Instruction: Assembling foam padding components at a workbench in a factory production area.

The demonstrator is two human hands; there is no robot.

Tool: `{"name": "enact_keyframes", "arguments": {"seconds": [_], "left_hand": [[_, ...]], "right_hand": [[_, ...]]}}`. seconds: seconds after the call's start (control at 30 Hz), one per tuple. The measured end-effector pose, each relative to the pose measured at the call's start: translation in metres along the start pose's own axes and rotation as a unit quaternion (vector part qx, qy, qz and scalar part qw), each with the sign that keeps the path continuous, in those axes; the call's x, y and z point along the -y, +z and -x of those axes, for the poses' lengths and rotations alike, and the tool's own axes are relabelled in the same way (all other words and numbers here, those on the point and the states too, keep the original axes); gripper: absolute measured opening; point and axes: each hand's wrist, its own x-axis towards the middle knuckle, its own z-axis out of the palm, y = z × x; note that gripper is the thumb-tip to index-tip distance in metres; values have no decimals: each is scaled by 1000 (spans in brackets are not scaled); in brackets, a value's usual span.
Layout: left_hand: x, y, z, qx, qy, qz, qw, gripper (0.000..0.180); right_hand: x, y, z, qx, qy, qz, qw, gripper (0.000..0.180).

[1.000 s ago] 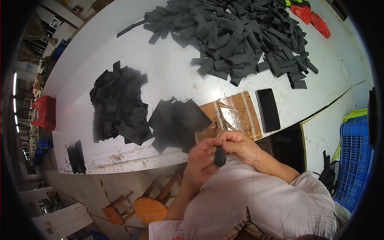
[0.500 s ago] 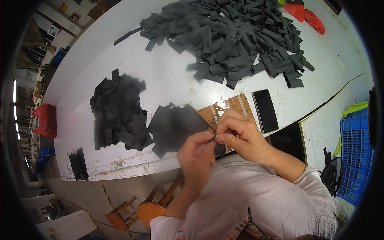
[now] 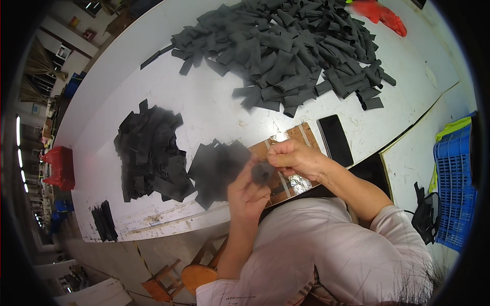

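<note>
A small dark fabric piece (image 3: 262, 174), curled into a tube with its end showing, is between my two hands above the table's near edge. My left hand (image 3: 246, 193) grips it from the left with bent fingers. At its upper right edge, my right hand (image 3: 295, 157) pinches with thumb and fingertips. Under the right hand lies a brown board (image 3: 305, 136) with pale strips and shiny tape. Close to the left hand is a low pile of flat black pieces (image 3: 214, 166), partly covered by that hand. A taller black pile (image 3: 152, 153) lies farther left.
A large heap of dark grey fabric tubes (image 3: 286, 56) covers the far table. A black phone (image 3: 335, 140) lies right of the board. A red bag (image 3: 380, 16) is at the far right, a blue crate (image 3: 455, 188) beside the table. Wooden stools (image 3: 200, 277) stand below its near edge.
The dark piece has come up into view between my hands, its tube end now showing. My right hand has shifted slightly left. The whole view has tilted a little.
</note>
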Motion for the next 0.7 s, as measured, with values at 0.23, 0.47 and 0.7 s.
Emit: {"name": "enact_keyframes", "arguments": {"seconds": [0.23, 0.47, 0.7], "left_hand": [[1, -14, 2, 43, 66, 153, 985, 28], [17, 17, 9, -65, 206, -330, 919, 28], [29, 25, 13, -83, 248, -549, 794, 28]], "right_hand": [[1, 4, -12, 47, -20, 84, 995, 17], [-10, -9, -11, 77, -19, 36, 996, 20], [-13, -21, -20, 133, -55, 124, 982, 18]]}}
